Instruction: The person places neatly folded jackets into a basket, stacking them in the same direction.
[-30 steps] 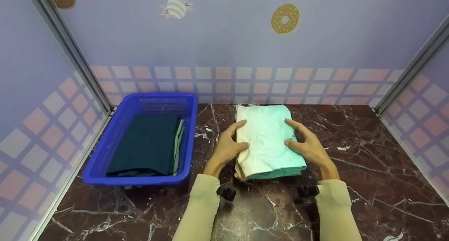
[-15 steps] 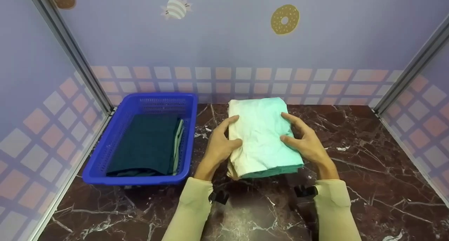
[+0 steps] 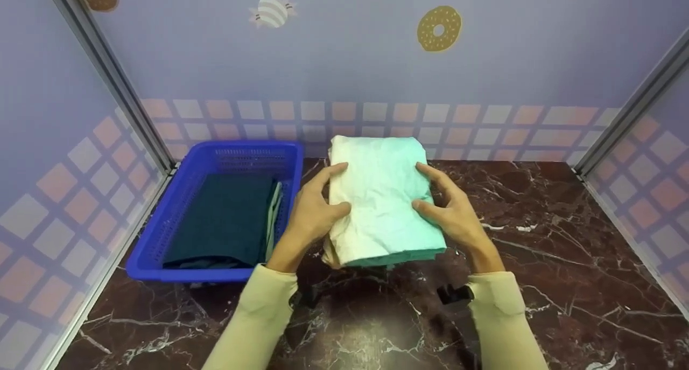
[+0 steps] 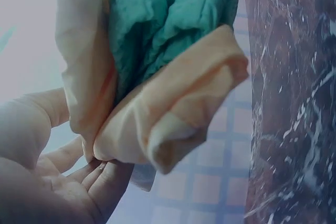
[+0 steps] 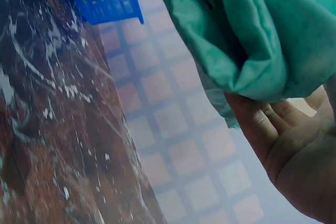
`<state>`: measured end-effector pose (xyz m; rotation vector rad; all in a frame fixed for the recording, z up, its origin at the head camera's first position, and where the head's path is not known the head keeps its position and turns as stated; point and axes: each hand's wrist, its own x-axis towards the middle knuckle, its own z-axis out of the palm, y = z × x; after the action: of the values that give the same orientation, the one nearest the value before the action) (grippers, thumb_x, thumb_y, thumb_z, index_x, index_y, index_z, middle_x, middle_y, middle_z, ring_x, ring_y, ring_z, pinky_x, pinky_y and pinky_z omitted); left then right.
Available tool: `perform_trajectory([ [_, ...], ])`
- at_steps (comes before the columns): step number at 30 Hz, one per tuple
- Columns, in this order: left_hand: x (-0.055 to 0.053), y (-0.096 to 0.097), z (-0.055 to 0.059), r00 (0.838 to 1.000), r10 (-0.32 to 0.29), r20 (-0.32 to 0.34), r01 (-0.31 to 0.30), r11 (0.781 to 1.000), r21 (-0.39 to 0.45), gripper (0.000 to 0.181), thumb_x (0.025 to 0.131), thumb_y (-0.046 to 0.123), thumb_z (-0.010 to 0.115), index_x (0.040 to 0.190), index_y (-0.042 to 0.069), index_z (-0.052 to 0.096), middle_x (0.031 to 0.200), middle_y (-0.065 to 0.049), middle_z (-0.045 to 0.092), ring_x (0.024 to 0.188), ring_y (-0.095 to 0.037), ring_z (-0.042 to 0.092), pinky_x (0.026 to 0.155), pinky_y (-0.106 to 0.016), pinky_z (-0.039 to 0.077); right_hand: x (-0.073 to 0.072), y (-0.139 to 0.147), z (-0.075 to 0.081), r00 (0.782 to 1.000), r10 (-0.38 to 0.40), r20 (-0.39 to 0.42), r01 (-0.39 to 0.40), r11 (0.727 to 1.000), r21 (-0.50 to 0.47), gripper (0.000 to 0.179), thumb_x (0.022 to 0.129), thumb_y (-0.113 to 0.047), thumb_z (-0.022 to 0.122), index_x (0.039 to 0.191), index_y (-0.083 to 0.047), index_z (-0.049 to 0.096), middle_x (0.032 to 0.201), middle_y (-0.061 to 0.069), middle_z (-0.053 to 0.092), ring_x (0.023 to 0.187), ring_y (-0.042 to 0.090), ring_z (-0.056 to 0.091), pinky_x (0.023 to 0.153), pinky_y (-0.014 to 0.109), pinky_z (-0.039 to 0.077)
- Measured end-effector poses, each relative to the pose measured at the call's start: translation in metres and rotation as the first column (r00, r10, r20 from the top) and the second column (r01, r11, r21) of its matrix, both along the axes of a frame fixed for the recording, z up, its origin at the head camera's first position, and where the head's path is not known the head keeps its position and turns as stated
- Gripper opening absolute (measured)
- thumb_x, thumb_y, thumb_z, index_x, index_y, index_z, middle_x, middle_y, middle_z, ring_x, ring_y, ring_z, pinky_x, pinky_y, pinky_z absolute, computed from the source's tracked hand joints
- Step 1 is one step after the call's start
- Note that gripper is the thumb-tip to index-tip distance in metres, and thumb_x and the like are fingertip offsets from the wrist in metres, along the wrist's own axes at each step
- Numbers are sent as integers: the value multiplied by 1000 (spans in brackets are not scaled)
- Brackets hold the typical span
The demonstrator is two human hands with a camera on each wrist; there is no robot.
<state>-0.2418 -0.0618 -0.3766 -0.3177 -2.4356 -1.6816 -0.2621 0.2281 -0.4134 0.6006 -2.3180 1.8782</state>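
Observation:
Between both hands is a folded garment (image 3: 385, 197), pale cream on one side and mint green on the other, held above the table. My left hand (image 3: 312, 211) grips its left edge, thumb and a fingertip showing on top. At the opposite edge my right hand (image 3: 455, 214) grips it the same way. In the left wrist view, fingers curl under a peach fold (image 4: 157, 108) beside bunched teal fabric (image 4: 152, 19). From the right wrist, green layers (image 5: 252, 51) hang over the fingers. A blue basket (image 3: 215, 274) stands left of the left hand.
Inside the basket lies a dark green folded cloth (image 3: 223, 219), with a lighter green one (image 3: 273, 219) at its right side. The dark red marbled table (image 3: 565, 241) meets a tiled-pattern wall (image 3: 377, 119) at the back, with side walls left and right.
Both hands have lifted the folded garment off the table and carried it left, toward the basket. The left forearm now overlaps the basket's right front corner. The basket has stayed put.

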Motion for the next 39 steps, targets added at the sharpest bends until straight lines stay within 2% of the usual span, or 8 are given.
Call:
perform_trajectory([
  [5, 0, -17, 9, 1000, -16, -21, 16, 1000, 18, 77, 78, -8, 73, 151, 10, 60, 150, -16, 58, 123, -30, 61, 99, -44, 55, -2, -19, 7, 999, 1, -35, -2, 1000, -22, 72, 96, -1, 74, 161, -13, 47, 146, 13, 58, 120, 30, 60, 92, 36, 56],
  [10, 4, -36, 17, 999, -42, -5, 42, 997, 68, 76, 82, -8, 71, 153, 12, 58, 146, -17, 59, 92, -32, 75, 72, -38, 62, -7, -38, 13, 997, 13, -82, -16, 999, -45, 74, 93, 1, 74, 161, -8, 46, 143, 17, 59, 120, 33, 61, 95, 38, 56],
  [13, 7, -47, 20, 999, -45, 12, 44, 996, 72, 75, 84, -7, 71, 155, 13, 56, 147, -17, 56, 88, -35, 77, 66, -38, 63, -10, -50, 13, 994, 32, -101, -38, 997, -64, 76, 93, 3, 74, 161, -5, 43, 151, 18, 54, 125, 35, 60, 99, 42, 55],
  [20, 8, -78, 29, 998, -40, 38, 38, 997, 65, 77, 85, -10, 70, 157, 10, 52, 149, -20, 52, 97, -40, 74, 68, -38, 64, -13, -83, 17, 994, 51, -97, -58, 996, -71, 77, 92, 2, 74, 162, -5, 42, 153, 18, 49, 120, 36, 61, 93, 45, 59],
  [24, 7, -96, 37, 998, -44, 54, 42, 998, 39, 78, 87, -12, 69, 159, 7, 48, 151, -24, 50, 100, -42, 73, 73, -36, 63, -18, -102, 22, 992, 46, -121, -49, 998, -27, 78, 90, 0, 74, 161, -4, 42, 160, 16, 45, 135, 33, 53, 108, 44, 50],
  [27, 7, -111, 42, 997, -48, 67, 45, 998, 40, 78, 88, -13, 69, 160, 4, 45, 153, -25, 49, 100, -41, 73, 76, -34, 63, -20, -116, 26, 991, 47, -124, -47, 999, -1, 77, 90, 0, 75, 160, -5, 43, 161, 13, 45, 139, 28, 49, 114, 41, 44],
  [34, 7, -143, 50, 991, -50, 121, 44, 998, 55, 84, 88, -13, 67, 164, 4, 37, 160, -24, 45, 106, -40, 71, 78, -34, 63, -21, -147, 33, 995, 91, -50, -91, 996, -10, 78, 90, -3, 76, 161, -10, 44, 149, 12, 51, 113, 28, 60, 94, 40, 57],
  [39, 5, -159, 51, 991, -53, 126, 49, 998, 41, 86, 88, -12, 66, 166, 5, 33, 163, -22, 41, 112, -40, 67, 79, -33, 62, -23, -166, 35, 995, 93, -33, -93, 996, 4, 78, 91, -4, 76, 161, -10, 43, 140, 13, 53, 112, 29, 61, 92, 39, 58],
])
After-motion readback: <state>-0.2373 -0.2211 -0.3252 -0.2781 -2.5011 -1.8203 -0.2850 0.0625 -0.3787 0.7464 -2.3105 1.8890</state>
